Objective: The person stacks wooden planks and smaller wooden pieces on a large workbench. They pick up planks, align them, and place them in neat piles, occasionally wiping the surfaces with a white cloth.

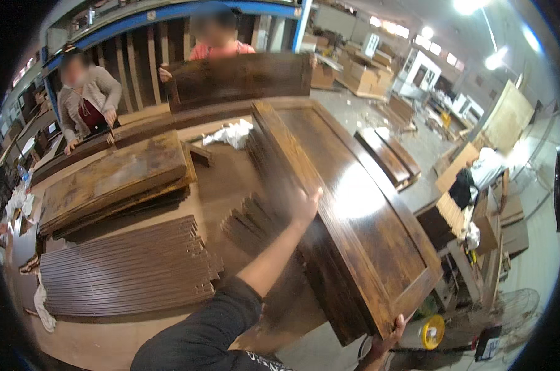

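A large dark-brown wooden door panel point(379, 235) with a raised frame and glossy face lies atop a stack of similar panels. My left hand point(307, 207) is closed over its left long edge, about midway, slightly blurred by motion. At the near corner of this panel, my right hand point(388, 337) grips the edge, with fingertips showing on top and the rest partly hidden below. Left of my forearm lie a row of narrow dark wooden strips point(125, 266) and a shorter bundle of strips point(252, 216).
A stack of brown panels point(113, 179) lies at the left. Across the bench, one person holds a dark panel point(239, 80); another stands farther left. A white cloth point(230, 133) lies at the far side. Right of the stack are wooden pieces point(388, 157) and a yellow-rimmed bucket point(432, 332).
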The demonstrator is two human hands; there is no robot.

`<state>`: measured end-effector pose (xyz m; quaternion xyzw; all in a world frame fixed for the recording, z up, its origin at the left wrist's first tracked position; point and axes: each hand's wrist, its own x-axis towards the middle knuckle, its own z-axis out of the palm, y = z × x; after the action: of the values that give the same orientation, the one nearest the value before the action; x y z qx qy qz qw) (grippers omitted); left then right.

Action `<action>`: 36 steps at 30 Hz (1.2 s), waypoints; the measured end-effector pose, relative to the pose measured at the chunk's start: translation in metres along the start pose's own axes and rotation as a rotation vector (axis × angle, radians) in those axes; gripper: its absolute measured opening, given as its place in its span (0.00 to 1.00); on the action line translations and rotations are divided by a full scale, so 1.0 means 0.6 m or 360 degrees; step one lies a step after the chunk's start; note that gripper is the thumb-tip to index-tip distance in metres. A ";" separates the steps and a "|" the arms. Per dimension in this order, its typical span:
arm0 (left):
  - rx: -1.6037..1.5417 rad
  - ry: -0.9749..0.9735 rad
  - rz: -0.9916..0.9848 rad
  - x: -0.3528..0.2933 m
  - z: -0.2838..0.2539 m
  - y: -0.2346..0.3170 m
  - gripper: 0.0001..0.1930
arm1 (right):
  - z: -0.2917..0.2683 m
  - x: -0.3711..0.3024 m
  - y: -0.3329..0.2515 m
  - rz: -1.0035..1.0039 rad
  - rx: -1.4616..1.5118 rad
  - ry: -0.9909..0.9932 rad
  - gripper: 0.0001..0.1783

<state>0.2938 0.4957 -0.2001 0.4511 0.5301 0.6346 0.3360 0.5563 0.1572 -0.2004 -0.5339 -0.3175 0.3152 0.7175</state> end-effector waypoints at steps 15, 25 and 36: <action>-0.0007 -0.0463 -0.0309 -0.353 0.044 0.073 0.48 | 0.090 0.334 -0.079 -0.0514 -0.2317 -0.0454 0.34; -0.0534 -0.0496 -0.0278 -0.390 0.034 0.078 0.49 | 0.093 0.365 -0.084 -0.0287 -0.2196 -0.0584 0.31; -0.0167 -0.0308 -0.0387 -0.424 0.044 0.109 0.52 | 0.037 0.478 -0.097 0.0729 -0.1807 -0.0717 0.29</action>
<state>0.4149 0.2616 -0.1901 0.4245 0.5120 0.5696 0.4829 0.7171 0.3833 -0.1049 -0.8050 -0.4554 0.3475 0.1545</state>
